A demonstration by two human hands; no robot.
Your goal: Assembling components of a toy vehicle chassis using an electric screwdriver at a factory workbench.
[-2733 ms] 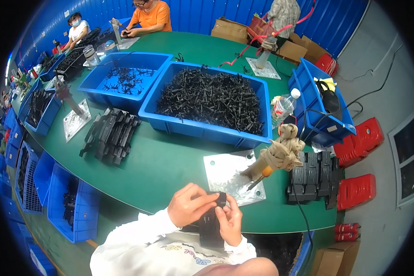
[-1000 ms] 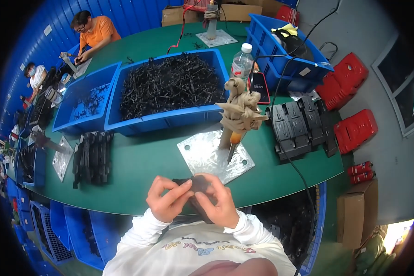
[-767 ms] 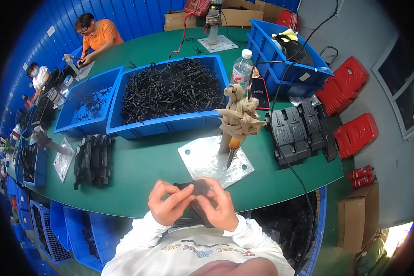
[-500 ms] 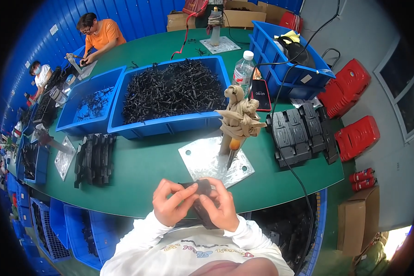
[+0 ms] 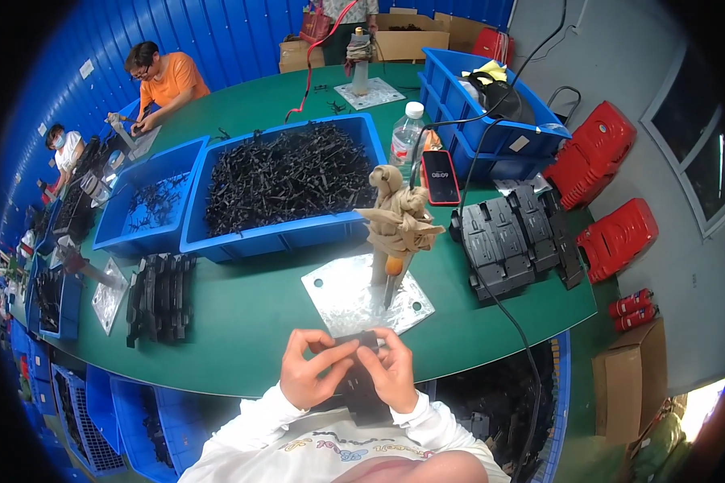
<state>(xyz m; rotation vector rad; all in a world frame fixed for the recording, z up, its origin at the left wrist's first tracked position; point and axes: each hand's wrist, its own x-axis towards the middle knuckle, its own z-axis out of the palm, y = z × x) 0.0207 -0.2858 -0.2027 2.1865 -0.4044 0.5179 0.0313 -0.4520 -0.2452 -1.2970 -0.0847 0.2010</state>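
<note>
Close to my body, at the table's near edge, I hold a black plastic part (image 5: 361,393) with a long flat body. My left hand (image 5: 312,372) pinches its upper end between thumb and fingers. Against the same end presses the thumb of my right hand (image 5: 390,372), its fingers curled behind. The fingers partly cover that end. Just beyond my hands is a metal base plate (image 5: 330,299) with a post whose top is wrapped in tan cloth (image 5: 403,211). An orange-handled screwdriver (image 5: 392,267) hangs point down on the post.
A blue bin (image 5: 290,238) heaped with small black pieces stands behind the plate, beside a shallower blue bin (image 5: 137,241). Black parts are stacked at left (image 5: 161,299) and right (image 5: 503,241). A bottle (image 5: 407,137), phone (image 5: 441,177) and hanging black cable (image 5: 511,318) are at right. Co-workers (image 5: 173,76) sit far left.
The view has shifted slightly. Both hands still grip the black part, which now hangs straighter below my fingers with more of its flat body showing. My left fingers have spread a little.
</note>
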